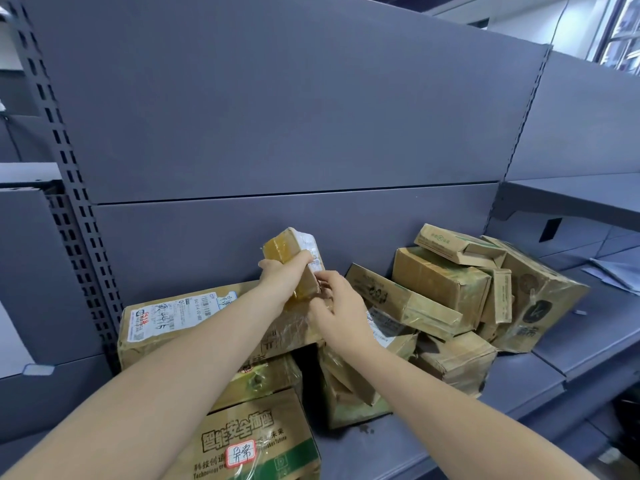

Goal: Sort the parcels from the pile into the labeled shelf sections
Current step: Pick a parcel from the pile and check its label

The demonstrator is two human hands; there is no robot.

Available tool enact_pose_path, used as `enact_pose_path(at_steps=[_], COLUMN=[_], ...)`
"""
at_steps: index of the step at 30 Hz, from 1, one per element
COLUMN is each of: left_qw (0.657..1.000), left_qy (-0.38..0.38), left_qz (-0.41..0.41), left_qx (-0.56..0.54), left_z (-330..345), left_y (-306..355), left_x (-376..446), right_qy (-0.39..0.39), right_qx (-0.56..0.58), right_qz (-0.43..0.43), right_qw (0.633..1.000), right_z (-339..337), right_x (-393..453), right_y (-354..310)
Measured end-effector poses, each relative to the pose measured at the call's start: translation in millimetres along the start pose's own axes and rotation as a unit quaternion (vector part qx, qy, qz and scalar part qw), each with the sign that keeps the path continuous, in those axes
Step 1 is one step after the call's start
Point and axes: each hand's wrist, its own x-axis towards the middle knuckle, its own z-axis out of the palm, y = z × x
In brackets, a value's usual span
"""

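- Many parcels remain in the pile (450,299); sorting looks barely begun
- left hand (282,271) grasps a small taped parcel (289,247); right hand (334,303) pinches its lower edge

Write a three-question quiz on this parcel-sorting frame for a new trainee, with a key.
1. True or false: the left hand grips the small taped parcel raised above the pile.
2. Where does the long box with the handwritten white label lie?
A. on the shelf at the pile's left end
B. on the upper right shelf
C. on the floor
3. Fill in: the right hand touches the small parcel at its ____ end.

Key
1. True
2. A
3. lower
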Motion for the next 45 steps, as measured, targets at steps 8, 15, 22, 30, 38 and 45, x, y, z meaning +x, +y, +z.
enact_pose_path(at_steps=[8,15,22,30,38,45], left_qw=[0.992,0.989,0.992,0.999,0.999,0.999], left_qy=[-0.119,-0.136,-0.122,0.016,0.027,0.028], left_qz=[0.018,0.028,0.023,0.000,-0.012,-0.014], left_qx=[-0.044,-0.043,-0.027,-0.047,-0.035,-0.044], left_z=[-11,-10,-6,11,20,6], left_y=[-7,-7,-5,-5,1,9], left_x=[3,-4,-6,-8,-13,-15], right_qy=[0.085,0.043,0.036,0.022,-0.016,-0.063], right_qx=[0.066,0.096,0.072,0.169,0.148,0.152], right_qz=[0.151,0.174,0.167,0.283,0.242,0.243], right_qw=[0.983,0.979,0.983,0.944,0.959,0.956], right_z=[-3,1,2,6,-6,-33], right_x=[19,18,20,20,29,33], right_y=[18,23,21,16,18,27])
